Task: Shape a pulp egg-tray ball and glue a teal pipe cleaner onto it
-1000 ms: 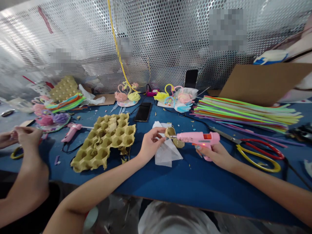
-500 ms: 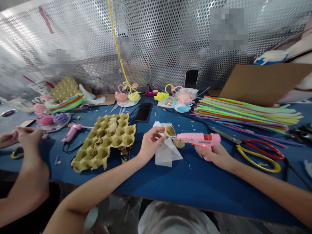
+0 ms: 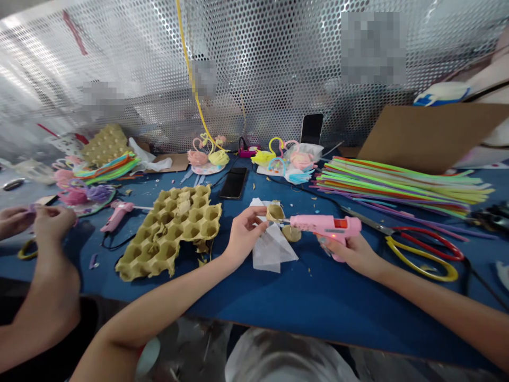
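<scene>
My left hand [image 3: 247,232] is closed on a small cup cut from an egg carton [image 3: 275,212], held above the white tissue paper [image 3: 273,249]. In my right hand [image 3: 348,250] is a pink glue gun [image 3: 326,225], its small light glowing orange. The gun's nozzle points left and meets the near side of the cup; whether it touches the cardboard I cannot tell. A second egg-carton cup [image 3: 291,233] lies on the blue table [image 3: 274,297] just behind and below the nozzle.
Left of my hands lies an egg tray [image 3: 170,231], with a phone [image 3: 234,183] behind it. Scissors [image 3: 421,249] and pipe cleaners [image 3: 397,185] lie right. Pipe-cleaner swans [image 3: 209,156] stand at the back. A co-worker's hands [image 3: 53,220] work at far left beside another glue gun [image 3: 118,215].
The egg-carton cup in my left hand has shifted and tilted slightly left. The glue gun has moved very little. The co-worker's hands have moved a little.
</scene>
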Available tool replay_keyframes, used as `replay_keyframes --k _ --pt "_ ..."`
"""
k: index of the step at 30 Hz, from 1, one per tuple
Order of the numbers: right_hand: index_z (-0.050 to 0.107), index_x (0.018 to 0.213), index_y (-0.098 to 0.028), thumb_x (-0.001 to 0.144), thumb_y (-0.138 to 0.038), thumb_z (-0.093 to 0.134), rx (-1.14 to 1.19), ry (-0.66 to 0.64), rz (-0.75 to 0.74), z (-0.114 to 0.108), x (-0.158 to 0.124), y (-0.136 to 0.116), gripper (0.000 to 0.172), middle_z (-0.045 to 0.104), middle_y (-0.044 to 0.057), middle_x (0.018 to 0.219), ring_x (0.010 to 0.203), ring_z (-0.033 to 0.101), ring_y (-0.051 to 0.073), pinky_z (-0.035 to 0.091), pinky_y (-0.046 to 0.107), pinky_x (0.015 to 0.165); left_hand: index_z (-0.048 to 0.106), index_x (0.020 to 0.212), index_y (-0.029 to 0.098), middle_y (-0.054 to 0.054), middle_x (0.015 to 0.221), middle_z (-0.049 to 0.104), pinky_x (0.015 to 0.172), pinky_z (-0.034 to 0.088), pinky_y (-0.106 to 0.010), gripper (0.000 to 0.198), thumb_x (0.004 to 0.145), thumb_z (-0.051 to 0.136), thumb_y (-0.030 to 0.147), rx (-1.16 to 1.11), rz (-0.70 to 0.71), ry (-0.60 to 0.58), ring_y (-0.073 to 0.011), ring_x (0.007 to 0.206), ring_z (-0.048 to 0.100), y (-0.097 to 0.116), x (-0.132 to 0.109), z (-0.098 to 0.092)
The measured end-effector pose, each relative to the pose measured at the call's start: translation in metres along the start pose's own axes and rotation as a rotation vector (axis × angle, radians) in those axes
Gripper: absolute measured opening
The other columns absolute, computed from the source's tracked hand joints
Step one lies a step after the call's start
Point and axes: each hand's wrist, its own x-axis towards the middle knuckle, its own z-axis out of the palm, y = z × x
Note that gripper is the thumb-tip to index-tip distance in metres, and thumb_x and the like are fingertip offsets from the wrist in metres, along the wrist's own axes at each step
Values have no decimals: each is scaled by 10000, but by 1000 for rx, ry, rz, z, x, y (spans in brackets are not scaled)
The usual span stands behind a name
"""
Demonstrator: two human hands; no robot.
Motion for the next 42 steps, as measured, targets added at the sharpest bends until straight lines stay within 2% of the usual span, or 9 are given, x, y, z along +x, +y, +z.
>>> replay_keyframes --k 8,20,25,30,36,42 --pt "601 757 -202 827 -693 650 -6 51 -36 1 2 -3 499 532 -6 575 476 446 115 395 241 409 688 1113 189 -59 980 715 591 468 -217 327 833 763 339 -5 40 45 -106 689 569 -1 2 -2" --pt "626 799 -210 893 -487 630 -179 128 -160 1 6 -10 293 569 1 603 531 493 149 428 264 467 700 1116 205 -52 976 708 610 472 -212 302 842 769 313 -40 98 78 -100 699 562 -4 2 -3" --pt "648 880 -198 946 -475 554 -155 84 -178 -2 6 -2 299 598 19 704 542 486 139 422 272 474 703 1118 216 -49 965 711 615 482 -223 297 847 766 319 -38 119 74 -107 698 572 -6 2 -4" --pt "654 959 -221 976 -521 523 -15 29 -167 -6 5 11 328 614 26 756 528 473 132 396 278 459 704 1117 213 -51 969 709 620 480 -224 298 844 769 313 -48 103 90 -108 708 576 -5 2 -4" --pt "666 917 -241 957 -571 552 101 12 -178 -6 3 3 352 617 31 758 542 474 138 404 279 448 698 1116 209 -54 981 713 607 467 -218 308 844 771 335 -49 90 79 -107 707 580 -7 3 -3" --pt "670 929 -228 953 -604 540 81 -64 -170 -5 4 0 399 642 46 777 537 468 132 411 272 429 701 1100 195 -61 984 717 585 462 -210 305 834 777 323 -76 72 33 -101 688 571 -7 3 -2"
